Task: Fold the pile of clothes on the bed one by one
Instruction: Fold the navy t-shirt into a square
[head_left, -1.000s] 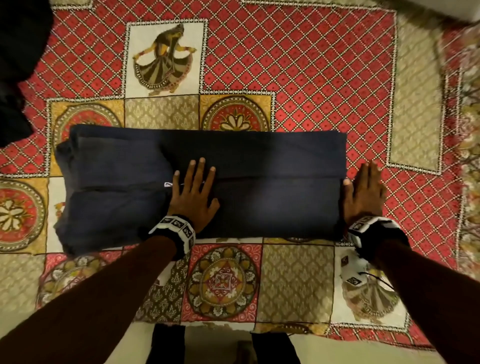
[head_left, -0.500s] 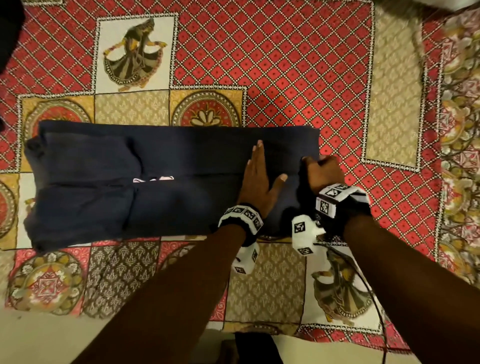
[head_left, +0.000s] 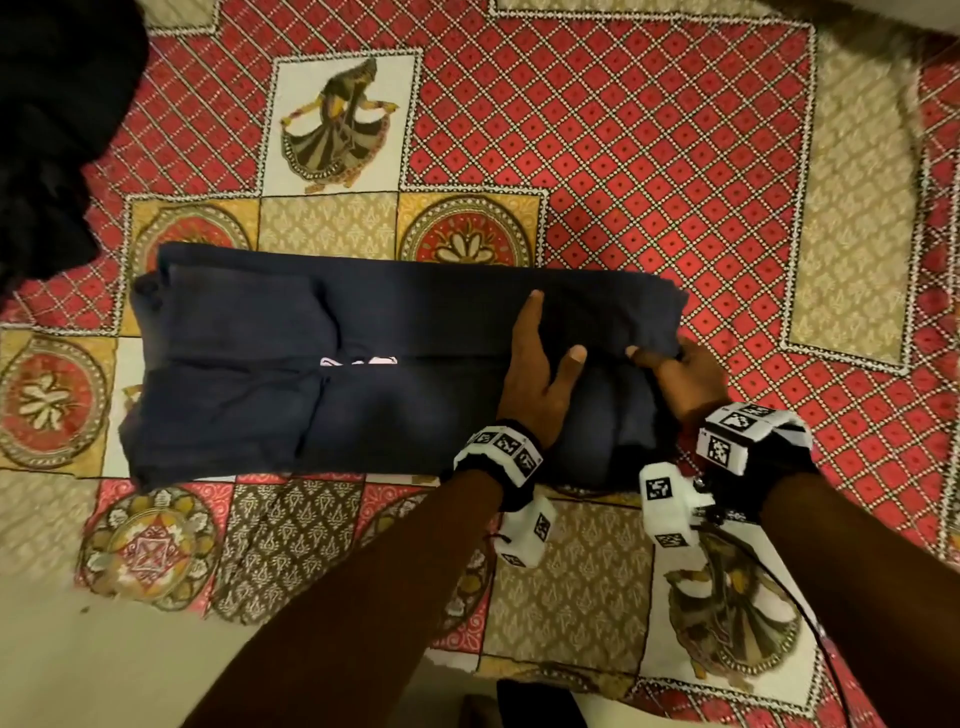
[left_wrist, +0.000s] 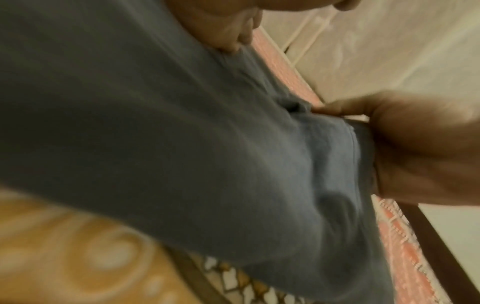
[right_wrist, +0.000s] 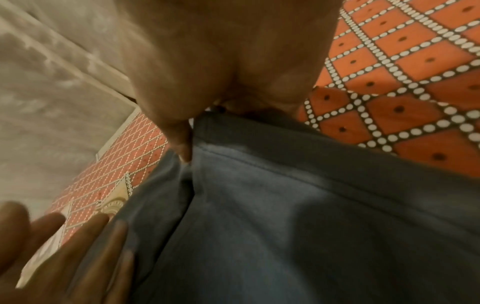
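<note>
With my right hand (head_left: 680, 382) pinching the right end of the shirt (head_left: 363, 364) on the bed (head_left: 675, 156), I'm set to fold.
My left hand (head_left: 537, 374) lies flat, fingers straight, marking the crease — best lift the end low, carry it over evenly, edges aligned.

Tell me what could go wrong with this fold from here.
The right hand pinches only the end edge of the long, folded dark navy cotton garment, so lower layers may slip out and the end could fold over unevenly. The left hand lies flat close to that end; a crease there would likely make uneven halves. The patterned red and beige bedcover might bunch if the cloth drags.
</note>
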